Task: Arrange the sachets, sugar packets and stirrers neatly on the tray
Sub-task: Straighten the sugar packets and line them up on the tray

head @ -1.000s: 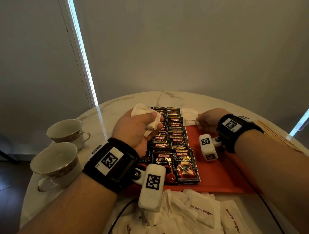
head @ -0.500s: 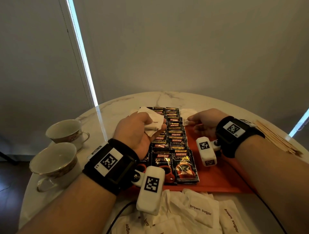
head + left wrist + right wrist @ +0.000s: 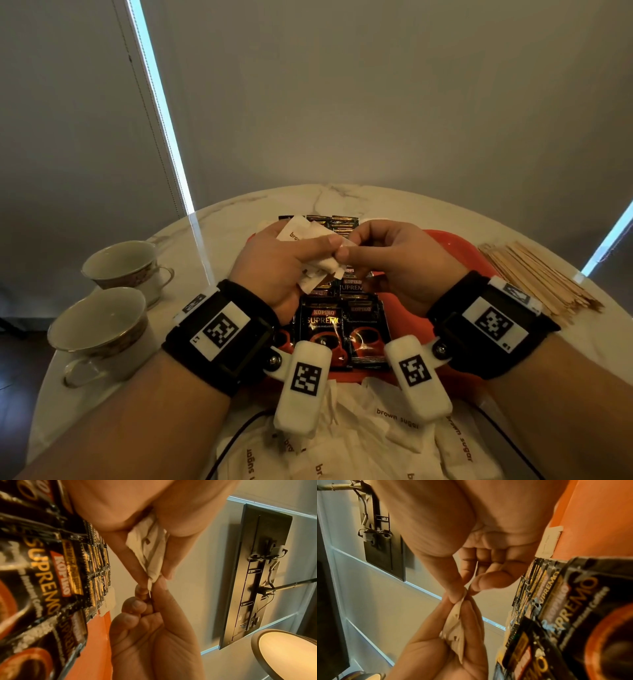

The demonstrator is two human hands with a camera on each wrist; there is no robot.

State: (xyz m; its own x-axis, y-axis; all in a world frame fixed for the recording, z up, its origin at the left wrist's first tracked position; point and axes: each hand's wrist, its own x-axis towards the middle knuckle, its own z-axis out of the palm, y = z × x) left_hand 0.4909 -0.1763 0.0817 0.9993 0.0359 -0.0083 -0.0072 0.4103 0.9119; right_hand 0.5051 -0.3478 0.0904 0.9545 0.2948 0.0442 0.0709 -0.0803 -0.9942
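— Item one, hands?
— My left hand (image 3: 274, 263) grips a bunch of white sugar packets (image 3: 317, 274) above the orange tray (image 3: 455, 246); my right hand (image 3: 387, 260) pinches one packet's corner, thumb against forefinger.
— Sachets?
— Black coffee sachets (image 3: 322, 325) in rows on the tray.
— Remaining stock?
— Loose packets (image 3: 394, 421) near edge; stirrers (image 3: 534, 274) on the table, right of the tray.

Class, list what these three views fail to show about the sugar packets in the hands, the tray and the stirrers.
- Number of sugar packets held: head view, the left hand covers the bunch; both wrist views show only crumpled edges.
- Far part of the tray: head view, both hands and the coffee sachets hide it.
- Stirrers: head view only, too fine to count.
- Loose packets on the table: cut by the bottom edge.
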